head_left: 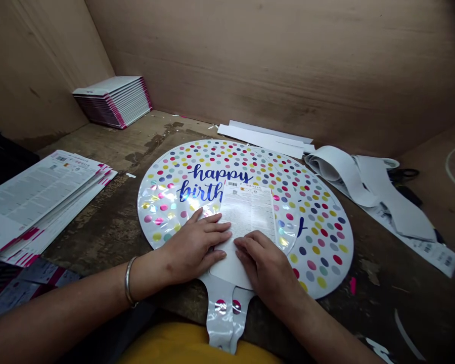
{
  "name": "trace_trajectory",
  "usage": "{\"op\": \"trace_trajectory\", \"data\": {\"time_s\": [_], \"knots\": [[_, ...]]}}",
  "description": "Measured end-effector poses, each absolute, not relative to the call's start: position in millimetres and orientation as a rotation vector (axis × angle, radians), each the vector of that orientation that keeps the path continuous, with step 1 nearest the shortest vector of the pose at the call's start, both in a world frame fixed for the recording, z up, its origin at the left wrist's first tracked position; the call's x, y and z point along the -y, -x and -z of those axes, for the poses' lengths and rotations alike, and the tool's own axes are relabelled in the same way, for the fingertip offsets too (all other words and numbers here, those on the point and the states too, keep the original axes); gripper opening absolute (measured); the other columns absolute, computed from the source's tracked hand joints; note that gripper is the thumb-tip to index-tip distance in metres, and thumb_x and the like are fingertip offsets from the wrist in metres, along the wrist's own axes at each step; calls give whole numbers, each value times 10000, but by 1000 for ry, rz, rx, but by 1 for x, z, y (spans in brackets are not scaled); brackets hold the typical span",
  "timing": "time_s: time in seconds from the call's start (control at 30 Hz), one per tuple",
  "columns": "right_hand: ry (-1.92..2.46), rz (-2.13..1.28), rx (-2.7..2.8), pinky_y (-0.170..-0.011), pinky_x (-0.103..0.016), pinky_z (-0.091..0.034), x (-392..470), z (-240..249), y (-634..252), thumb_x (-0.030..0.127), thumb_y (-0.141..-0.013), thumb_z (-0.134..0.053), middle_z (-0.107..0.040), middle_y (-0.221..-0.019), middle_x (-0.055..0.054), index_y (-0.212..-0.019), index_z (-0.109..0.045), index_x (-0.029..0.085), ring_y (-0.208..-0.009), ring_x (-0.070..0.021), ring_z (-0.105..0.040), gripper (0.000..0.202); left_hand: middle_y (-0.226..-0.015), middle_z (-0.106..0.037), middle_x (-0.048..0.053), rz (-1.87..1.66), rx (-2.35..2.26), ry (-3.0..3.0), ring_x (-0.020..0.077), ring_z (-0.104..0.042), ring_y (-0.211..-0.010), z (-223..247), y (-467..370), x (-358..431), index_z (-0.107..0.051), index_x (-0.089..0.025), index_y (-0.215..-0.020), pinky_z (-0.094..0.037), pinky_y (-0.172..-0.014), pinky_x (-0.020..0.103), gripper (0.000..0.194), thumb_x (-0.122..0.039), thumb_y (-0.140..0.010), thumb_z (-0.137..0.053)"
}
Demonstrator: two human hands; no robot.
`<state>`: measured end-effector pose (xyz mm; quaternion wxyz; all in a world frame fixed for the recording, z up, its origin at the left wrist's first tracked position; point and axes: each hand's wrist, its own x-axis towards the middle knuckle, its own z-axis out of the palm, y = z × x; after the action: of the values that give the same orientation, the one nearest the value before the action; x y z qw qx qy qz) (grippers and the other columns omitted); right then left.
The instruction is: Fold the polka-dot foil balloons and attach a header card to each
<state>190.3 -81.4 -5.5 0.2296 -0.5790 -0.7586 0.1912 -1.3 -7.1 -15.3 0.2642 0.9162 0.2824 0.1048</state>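
Observation:
Two flat white foil balloons (322,242) with multicoloured dots and blue "happy birth" lettering lie overlapped on the table, their tails (220,318) pointing toward me. On top of them rests a white printed card (250,212) with small text and a barcode, covering part of the lettering. My left hand (200,242) lies flat with stretched fingers across the balloon and the card's left edge. Curled fingers of my right hand (263,263) press together on the card's lower part; the fingertips are partly hidden. A metal bangle (129,283) circles my left wrist.
Printed cards (41,192) lie piled at the left. A neat stack of folded cards (114,101) stands in the back left corner. White paper strips (265,137) lie behind the balloons. A curled label strip (364,177) and dark scissors (404,174) are at the right.

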Motion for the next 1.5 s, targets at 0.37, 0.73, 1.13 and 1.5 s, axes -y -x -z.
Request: {"op": "trace_trajectory", "data": {"time_s": [0.37, 0.73, 1.13, 1.5], "knots": [[1536, -612, 2142, -715, -277, -482, 84, 0, -200, 88, -864, -474, -542, -922, -45, -893, -569, 188, -823, -153, -543, 140, -1352, -509, 25, -297, -775, -2490, 279, -330, -1335, 13, 0, 11, -529, -254, -1259, -125, -1088, 581, 397, -309, -866, -545], [1514, -595, 2163, -746, -268, -487, 87, -1, -203, 98, -883, -456, -539, -981, -57, -944, -589, 193, -869, -151, -554, 175, -1353, -508, 16, -314, -770, -2533, 283, -350, -1323, 14, 0, 11, -527, -262, -1260, -143, -1082, 588, 394, -322, -871, -541], [1482, -669, 2229, -724, -254, -468, 82, -7, -215, 96, -874, -461, -569, -923, -33, -889, -581, 204, -833, -141, -563, 162, -1344, -516, 21, -316, -772, -2523, 292, -345, -1325, 12, -1, 11, -543, -254, -1248, -155, -1082, 587, 390, -311, -862, -561], [1433, -654, 2427, -691, -240, -448, 55, -7, -208, 152, -898, -460, -576, -895, -32, -850, -594, 173, -782, -124, -561, 143, -1337, -524, 27, -343, -761, -2507, 280, -357, -1320, 14, 0, 9, -552, -253, -1236, -148, -1087, 576, 384, -310, -857, -559]]}}
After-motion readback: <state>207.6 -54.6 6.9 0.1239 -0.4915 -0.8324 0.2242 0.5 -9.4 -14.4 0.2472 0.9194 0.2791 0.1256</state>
